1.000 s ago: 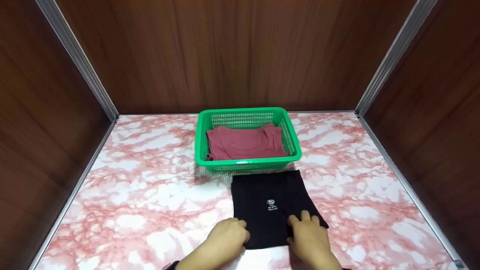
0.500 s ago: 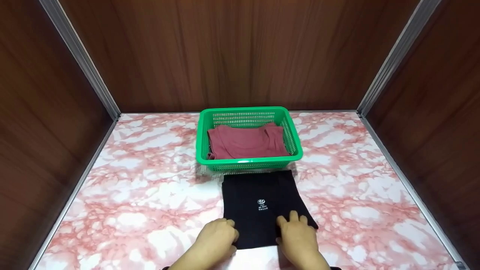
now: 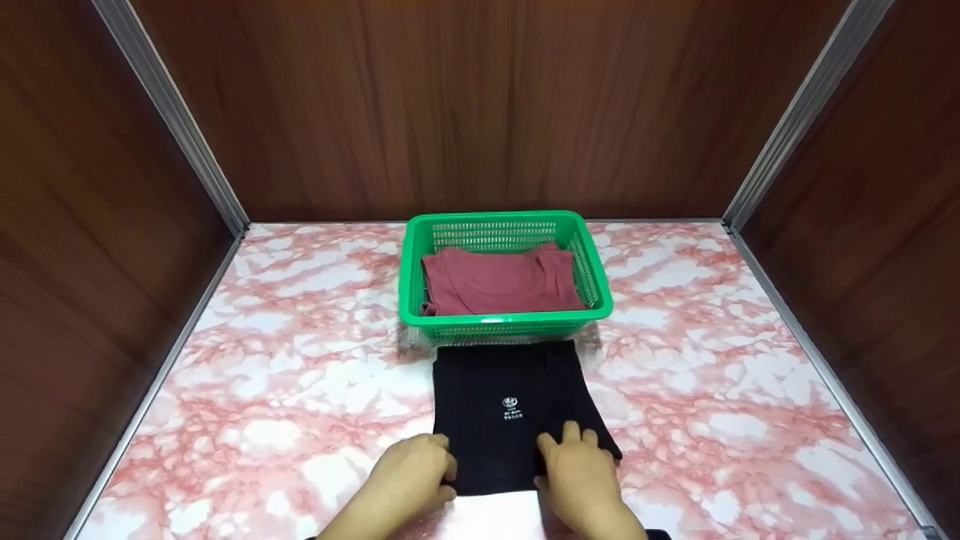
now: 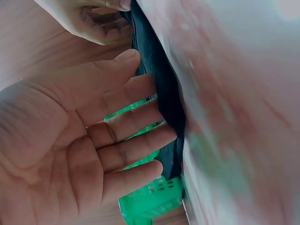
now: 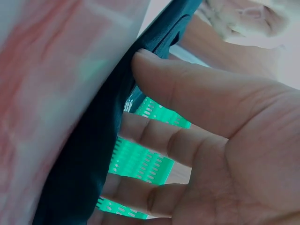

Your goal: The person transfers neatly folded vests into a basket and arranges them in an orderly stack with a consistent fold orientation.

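A folded black garment (image 3: 487,450) with a small white print lies flat on the table before the green basket (image 3: 491,330). My left hand (image 3: 409,472) touches its near left edge; in the left wrist view the left fingers (image 4: 136,115) are nearly straight, their tips against the cloth. On the garment's right part rests my right hand (image 3: 585,476), fingers spread over it. In the right wrist view the right thumb (image 5: 164,79) touches the cloth edge, and the other fingertips are partly hidden behind the black fabric. Inside the basket lies a folded dusty-red garment (image 3: 502,281).
The table (image 3: 300,405) has a red and white marbled top. Dark wood-look panels (image 3: 480,112) close it in at the back and both sides, with metal strips (image 3: 169,105) along the corners. The basket stands near the back panel.
Both hands and the black garment have shifted left relative to the basket. The head view has also moved slightly. The red garment stays in the basket.
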`<state>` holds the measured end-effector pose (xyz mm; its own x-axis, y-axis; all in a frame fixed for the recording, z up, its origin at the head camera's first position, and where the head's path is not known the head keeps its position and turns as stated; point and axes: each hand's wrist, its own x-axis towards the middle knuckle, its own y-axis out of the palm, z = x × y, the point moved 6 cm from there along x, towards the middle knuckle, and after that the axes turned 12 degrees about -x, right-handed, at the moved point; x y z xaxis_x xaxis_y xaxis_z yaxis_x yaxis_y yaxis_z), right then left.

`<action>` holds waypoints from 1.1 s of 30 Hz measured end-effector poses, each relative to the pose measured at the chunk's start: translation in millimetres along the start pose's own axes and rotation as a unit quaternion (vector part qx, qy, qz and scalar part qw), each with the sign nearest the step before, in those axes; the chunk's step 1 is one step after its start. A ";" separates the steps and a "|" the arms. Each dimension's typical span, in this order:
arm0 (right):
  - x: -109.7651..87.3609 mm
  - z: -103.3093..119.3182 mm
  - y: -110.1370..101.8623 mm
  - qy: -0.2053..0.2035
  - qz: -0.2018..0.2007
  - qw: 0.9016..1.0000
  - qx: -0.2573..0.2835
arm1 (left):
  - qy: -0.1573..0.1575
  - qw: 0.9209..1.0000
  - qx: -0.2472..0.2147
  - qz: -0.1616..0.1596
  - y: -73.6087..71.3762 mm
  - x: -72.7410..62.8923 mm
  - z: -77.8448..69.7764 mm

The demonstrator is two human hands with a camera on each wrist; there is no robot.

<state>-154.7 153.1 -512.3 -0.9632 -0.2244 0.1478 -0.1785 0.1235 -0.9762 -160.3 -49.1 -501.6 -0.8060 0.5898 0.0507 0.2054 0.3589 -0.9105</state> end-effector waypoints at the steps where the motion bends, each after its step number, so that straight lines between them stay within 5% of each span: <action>1: 0.6 1.4 -0.2 0.000 0.000 1.000 -0.002 | -0.003 1.000 -0.005 0.001 -0.6 -0.8 1.4; 9: 3.9 7.9 -1.4 0.002 -0.003 1.000 0.003 | -0.021 0.999 -0.025 0.002 -2.5 -4.9 10.4; 17: 3.4 5.2 -0.1 0.003 0.007 1.000 0.018 | -0.022 1.000 -0.009 -0.016 1.1 -7.9 3.0; 33: 2.0 -10.8 -2.8 -0.015 0.046 0.993 0.107 | -0.068 0.997 -0.006 -0.048 2.5 -5.8 0.1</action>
<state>-158.2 162.7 -507.6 -0.9666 -0.2502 0.0556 -0.0411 -0.0628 -0.9972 -155.2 -51.7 -504.2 -0.8898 0.4493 0.0795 0.1302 0.4171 -0.8995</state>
